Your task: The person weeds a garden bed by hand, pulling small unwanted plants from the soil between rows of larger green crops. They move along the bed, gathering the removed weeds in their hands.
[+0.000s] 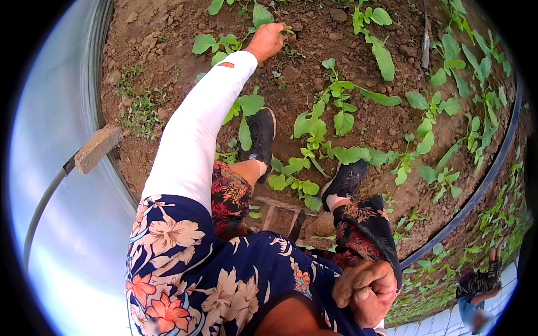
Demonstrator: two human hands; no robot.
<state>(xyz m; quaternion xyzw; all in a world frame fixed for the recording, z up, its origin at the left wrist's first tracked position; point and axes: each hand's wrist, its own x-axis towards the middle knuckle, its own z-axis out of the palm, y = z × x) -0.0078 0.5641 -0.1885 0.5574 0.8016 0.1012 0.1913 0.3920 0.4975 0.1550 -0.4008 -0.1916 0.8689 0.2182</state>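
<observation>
My left hand [267,40], in a white sleeve, reaches down to the brown soil at the top of the view. Its fingers are closed on a small green weed [287,29], beside a broad-leaved seedling [262,16]. Near my right knee, my right hand [367,290] is curled into a fist with dirt on its skin; nothing shows in it. Lobed leafy seedlings [311,124] grow in front of and between my dark shoes. A patch of low weeds [141,107] lies to the left.
Plastic sheeting [54,126] borders the bed on the left, with a brick [97,149] at its edge. A dark hose [475,193] curves along the right. A wooden stool [279,208] shows between my legs. Another person [479,290] is among plants at the lower right.
</observation>
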